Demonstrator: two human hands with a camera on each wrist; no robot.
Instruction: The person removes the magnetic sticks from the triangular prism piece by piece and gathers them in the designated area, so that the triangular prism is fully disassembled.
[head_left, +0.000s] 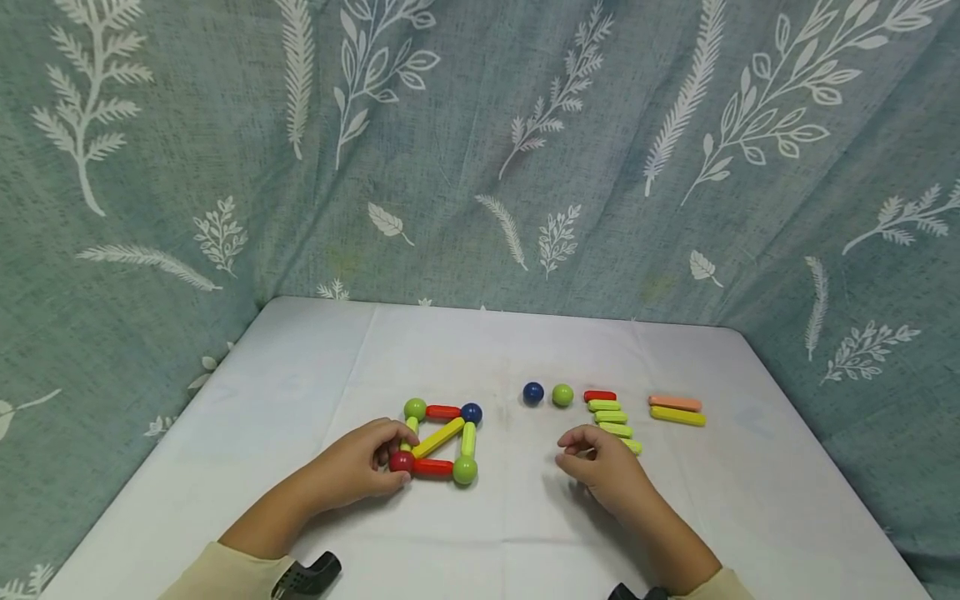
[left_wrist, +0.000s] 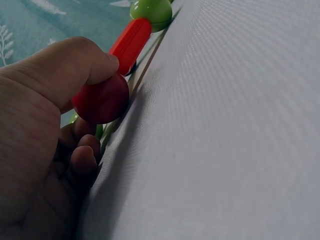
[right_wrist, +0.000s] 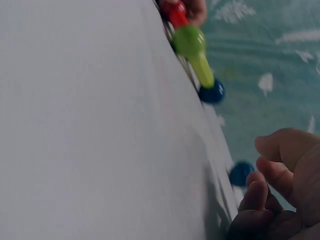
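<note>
My left hand grips the red ball at the near left corner of a four-sided frame, thumb on the near side and fingers round the far side. Red rods and light green rods form the frame's sides. Its other corners are two green balls and a blue ball. A yellow rod runs diagonally from the red ball to the blue one. My right hand holds nothing, its fingers loosely bent, just left of a column of light green rods.
A loose blue ball and a loose green ball lie beyond my right hand. A red rod tops the column. Further right, an orange rod lies alongside a yellow rod. A patterned curtain surrounds the white table.
</note>
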